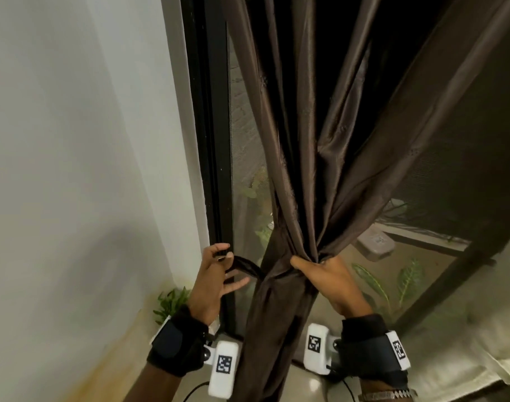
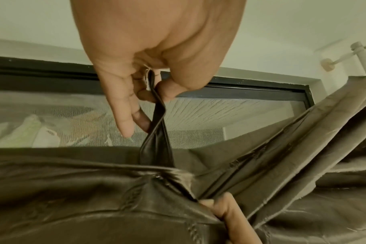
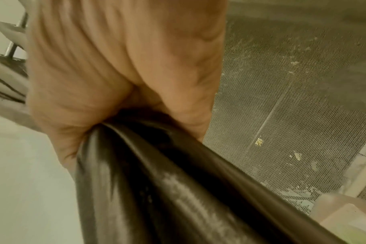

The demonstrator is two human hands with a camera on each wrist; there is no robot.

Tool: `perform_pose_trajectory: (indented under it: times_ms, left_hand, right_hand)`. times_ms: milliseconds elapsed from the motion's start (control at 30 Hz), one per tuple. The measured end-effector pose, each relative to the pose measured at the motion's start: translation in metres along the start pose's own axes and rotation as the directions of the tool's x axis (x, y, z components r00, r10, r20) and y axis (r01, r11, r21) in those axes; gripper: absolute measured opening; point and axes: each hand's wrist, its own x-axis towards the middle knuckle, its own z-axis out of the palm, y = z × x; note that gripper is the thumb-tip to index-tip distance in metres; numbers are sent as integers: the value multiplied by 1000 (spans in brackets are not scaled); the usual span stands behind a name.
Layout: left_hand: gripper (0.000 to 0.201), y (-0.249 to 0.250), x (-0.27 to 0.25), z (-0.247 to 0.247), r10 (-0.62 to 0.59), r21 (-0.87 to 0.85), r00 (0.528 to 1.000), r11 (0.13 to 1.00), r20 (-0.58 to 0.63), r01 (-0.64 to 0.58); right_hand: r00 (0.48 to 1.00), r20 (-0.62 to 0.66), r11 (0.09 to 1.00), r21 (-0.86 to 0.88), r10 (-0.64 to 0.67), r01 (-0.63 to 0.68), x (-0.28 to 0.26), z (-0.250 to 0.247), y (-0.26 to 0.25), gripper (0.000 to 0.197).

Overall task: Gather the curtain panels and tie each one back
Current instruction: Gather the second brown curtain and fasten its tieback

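The brown curtain panel (image 1: 303, 158) is gathered into a bunch beside the dark window frame (image 1: 210, 140) and clenched by the right hand (image 1: 332, 281). The tie-back strap (image 2: 155, 132), apparently running behind the bunch, is pinched by the left hand (image 1: 214, 281) between thumb and forefinger, the other fingers loosely extended.

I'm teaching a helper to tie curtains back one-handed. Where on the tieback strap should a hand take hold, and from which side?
Judging from the pictures, pinch the tieback strap near its free end, coming from the wall side, as the left hand does. The strap is a flat, narrow band running out leftward from the gathered curtain, which the right hand grips, so thumb against fingers on its flat faces suits it.
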Motion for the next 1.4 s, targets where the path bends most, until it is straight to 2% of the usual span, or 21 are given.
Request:
perform_pose_trajectory:
  times_ms: [100,167,200,267,400,467,533,567,600,667,767,867,967,1067,1167,1267,1400]
  left_hand:
    - [21,-8,-9,12,-82,88,988,994,127,71]
    - [23,-18,-15,19,-110,202,971,977,212,66]
    - [27,-22,-17,22,-109,223,970,973,218,59]
    - [29,-28,-18,30,-78,188,982,981,171,45]
    - [13,-32,-16,47,38,153,999,987,29,-42]
    - [8,-36,-13,54,143,227,988,966,-59,-127]
    - [10,-39,-12,58,218,270,967,947,-133,-176]
    - [12,-40,-11,59,235,254,958,949,-166,-189]
    - [12,-41,-9,58,245,233,950,952,-195,-198]
    - [12,-42,-8,57,268,213,939,952,-217,-222]
    - [13,-39,-15,64,291,180,948,947,-125,-267]
    - [19,-42,-21,72,327,212,943,928,-65,-307]
    - [23,-44,-23,66,407,224,902,901,-144,-370]
    - [16,-34,-21,50,413,103,883,911,-221,-400]
    - [17,-19,-18,37,431,54,884,902,-180,-429]
    - [20,-6,-16,38,396,18,906,917,-148,-398]
    - [24,-2,-15,46,341,-32,930,937,-140,-348]
  right_hand:
    - [997,-73,1000,-9,-24,23,4,15,-1,45]
    - [991,-121,998,-49,-48,43,8,22,-1,37]
    - [990,-128,997,-64,-53,45,11,24,-1,32]
    - [990,-137,998,-50,-30,24,16,23,1,25]
    - [979,-198,997,-66,-46,33,17,25,-1,18]
    - [959,-267,985,-165,-98,54,15,28,0,16]
    - [941,-284,934,-349,-184,78,12,29,3,17]
    - [944,-254,894,-440,-212,82,13,27,7,24]
    - [960,-192,884,-458,-203,95,13,24,9,34]
    - [993,-53,960,-265,-108,91,8,20,8,32]
    - [986,159,996,-73,-44,57,5,20,12,48]
    - [993,117,999,47,-26,20,10,27,17,38]
    - [989,-34,989,-37,-146,144,18,27,19,42]
    - [977,-88,977,-103,-196,186,17,19,20,47]
    - [998,62,995,-96,-23,29,17,9,21,46]
    - [951,253,981,-118,178,-152,11,13,8,27]
    - [923,306,973,-77,232,-218,8,22,11,41]
